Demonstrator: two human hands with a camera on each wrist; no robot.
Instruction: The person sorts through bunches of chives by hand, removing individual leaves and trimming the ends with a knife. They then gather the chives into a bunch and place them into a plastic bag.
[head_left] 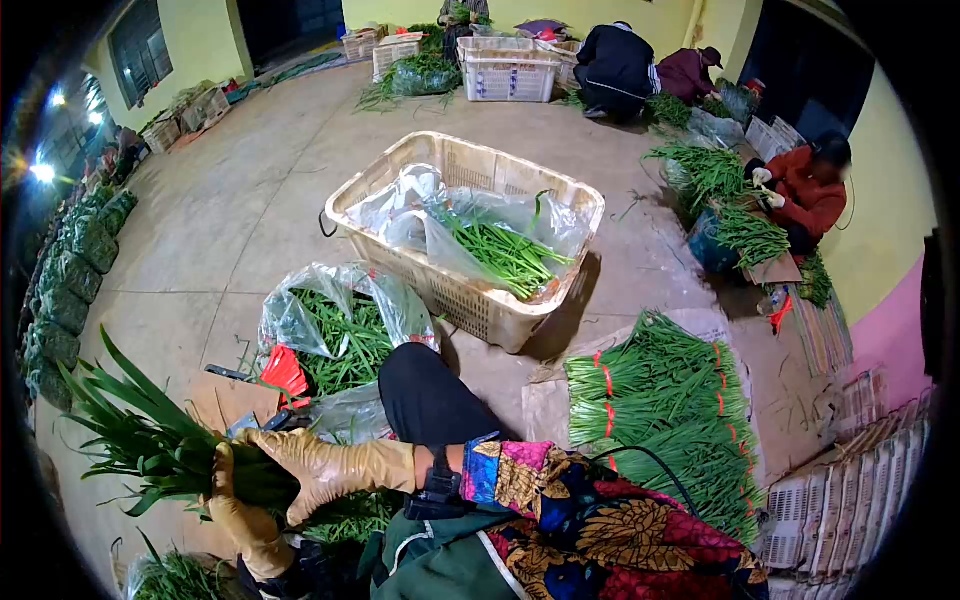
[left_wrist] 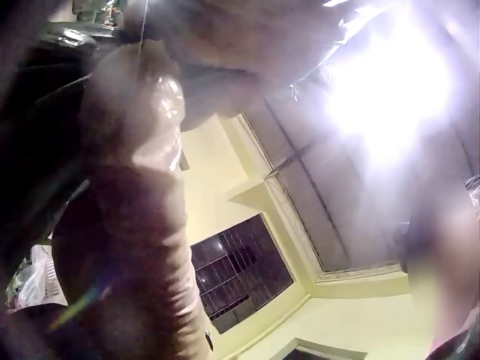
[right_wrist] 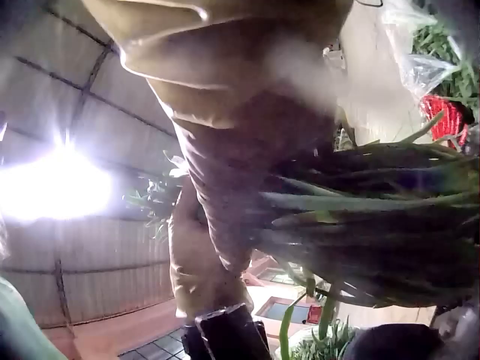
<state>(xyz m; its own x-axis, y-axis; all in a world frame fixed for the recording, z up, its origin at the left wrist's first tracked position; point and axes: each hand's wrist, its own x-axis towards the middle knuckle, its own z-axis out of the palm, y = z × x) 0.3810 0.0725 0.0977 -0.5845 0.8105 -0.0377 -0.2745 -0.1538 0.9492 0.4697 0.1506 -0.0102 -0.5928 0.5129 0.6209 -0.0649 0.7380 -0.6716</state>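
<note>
A bundle of long green leaves [head_left: 190, 455] [right_wrist: 375, 217] is held by both gloved hands at lower left in the head view. The left hand [head_left: 245, 515] comes from below, its fingers curled round the bundle. From the right, the right hand [head_left: 335, 470] [right_wrist: 240, 90] grips the same bundle close beside it, thumb pointing down. In the left wrist view, a wrinkled glove [left_wrist: 150, 247] fills the left side; dark shapes next to it are too blurred to tell.
A plastic crate [head_left: 455, 300] with bagged greens stands ahead. Nearer lie an open bag of greens [head_left: 350, 340], red ties [head_left: 285, 372] and cardboard [head_left: 232, 400]. Tied green bundles [head_left: 655, 420] lie on the right. Several people work farther back; filled bags [head_left: 75, 275] line the left.
</note>
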